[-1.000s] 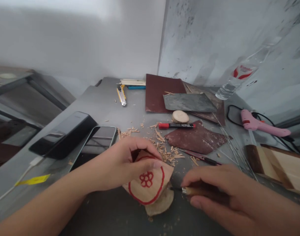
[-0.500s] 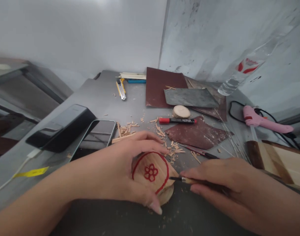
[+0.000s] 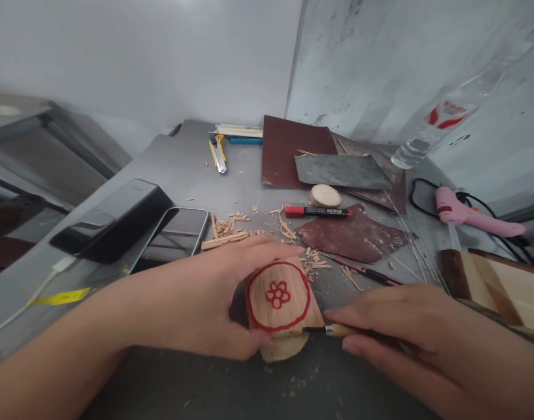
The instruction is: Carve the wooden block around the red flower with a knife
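Observation:
A flat piece of wood (image 3: pixel 260 307) bears a red drawn ring with a small red flower inside it. Under its near edge a pale round wood slice (image 3: pixel 285 349) pokes out. My left hand (image 3: pixel 209 300) curves round the left side of the wood, thumb at the near edge and fingers at the far edge, gripping it. In my right hand (image 3: pixel 393 338) is a carving tool (image 3: pixel 337 330) with a light wooden handle and a dark metal blade. The blade's tip lies at the wood's near right edge, outside the ring.
Wood shavings (image 3: pixel 227 224) lie beyond my left hand. Near them are a phone (image 3: pixel 174 233), a black box-shaped device (image 3: pixel 113 219) and a red marker (image 3: pixel 317 212). Further back are a utility knife (image 3: pixel 217 154) and brown sheets (image 3: pixel 288 151). A pink glue gun (image 3: pixel 477 219) and a bottle (image 3: pixel 442 122) stand right.
The wood has turned and shifted slightly right, with my left hand moving along. The carving tool's tip has moved from the ring's right side to the wood's near right edge.

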Tool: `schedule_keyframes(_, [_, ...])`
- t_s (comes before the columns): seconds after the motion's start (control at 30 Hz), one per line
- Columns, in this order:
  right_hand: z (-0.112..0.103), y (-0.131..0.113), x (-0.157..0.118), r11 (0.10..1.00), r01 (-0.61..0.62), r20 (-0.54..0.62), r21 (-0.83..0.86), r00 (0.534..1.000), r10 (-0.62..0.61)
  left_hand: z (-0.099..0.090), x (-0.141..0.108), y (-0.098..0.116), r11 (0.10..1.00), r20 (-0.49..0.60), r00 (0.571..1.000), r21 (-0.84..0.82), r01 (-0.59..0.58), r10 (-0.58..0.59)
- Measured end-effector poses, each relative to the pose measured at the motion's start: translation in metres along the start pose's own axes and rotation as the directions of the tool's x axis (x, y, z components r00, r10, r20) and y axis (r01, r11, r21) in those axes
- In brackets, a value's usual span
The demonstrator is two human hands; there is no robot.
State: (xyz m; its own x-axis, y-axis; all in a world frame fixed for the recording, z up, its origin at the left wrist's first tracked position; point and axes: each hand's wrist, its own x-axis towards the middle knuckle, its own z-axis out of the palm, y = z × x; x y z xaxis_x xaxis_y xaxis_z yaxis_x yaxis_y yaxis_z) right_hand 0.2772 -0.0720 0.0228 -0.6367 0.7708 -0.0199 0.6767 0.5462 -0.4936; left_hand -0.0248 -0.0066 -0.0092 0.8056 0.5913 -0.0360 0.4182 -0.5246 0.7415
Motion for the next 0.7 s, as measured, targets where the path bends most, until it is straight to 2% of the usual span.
schedule_keyframes(0.27, [-0.002,-0.001,-0.004,0.999,-0.036,0.079,0.002,0.996,0.036,0.001,0.000,-0.001,0.999,-0.014,0.999,-0.041,-0.033,0.032])
schedule_keyframes(0.4, [-0.005,-0.014,0.002,0.992,-0.093,0.147,0.088,0.986,0.079,-0.006,0.002,0.002,0.999,-0.008,1.000,-0.025,-0.028,0.027])
schedule_keyframes(0.5, [-0.006,-0.024,0.011,0.988,-0.113,0.138,0.102,0.986,0.099,-0.011,0.003,0.003,0.998,0.010,0.999,-0.059,-0.034,0.035])
schedule_keyframes(0.6, [-0.004,-0.030,0.015,0.998,-0.016,0.084,0.061,0.996,0.011,-0.013,0.004,0.001,0.994,0.020,0.999,-0.105,-0.026,0.029])
schedule_keyframes(0.7, [-0.004,-0.031,0.015,0.994,0.100,0.107,-0.045,0.990,-0.095,-0.014,0.003,-0.004,0.987,0.049,0.998,-0.161,-0.030,0.039])
